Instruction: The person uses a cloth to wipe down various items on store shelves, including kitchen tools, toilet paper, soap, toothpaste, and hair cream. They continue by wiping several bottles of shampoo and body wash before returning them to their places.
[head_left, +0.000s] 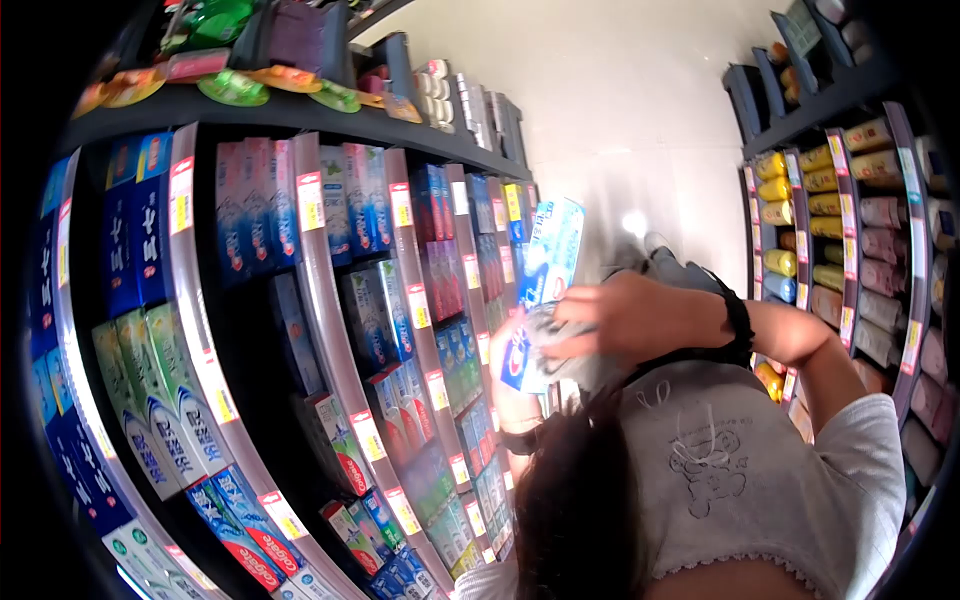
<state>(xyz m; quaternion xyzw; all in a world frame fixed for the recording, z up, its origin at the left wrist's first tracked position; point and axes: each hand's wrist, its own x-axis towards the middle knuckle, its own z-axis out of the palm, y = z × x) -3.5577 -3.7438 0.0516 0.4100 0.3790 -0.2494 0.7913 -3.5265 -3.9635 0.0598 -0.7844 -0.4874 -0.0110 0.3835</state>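
On the left, a shelf carries rows of cartons: 3 pink-and-blue boxes side by side, green-and-white boxes below them to the left, and red-and-blue boxes lettered "Colgate". Price tags (some with yellow patches) line the rails. Yellow packages and pinkish packages fill the right-hand rack, across the pale floor.

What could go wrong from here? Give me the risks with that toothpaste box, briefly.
1. The toothpaste box might slip from the left grip if the right grip presses too hard through what looks like a grey cloth.
2. The stocked shelf looks close; swinging the box might bump it.
3. The hanging dark hair could get in the way.
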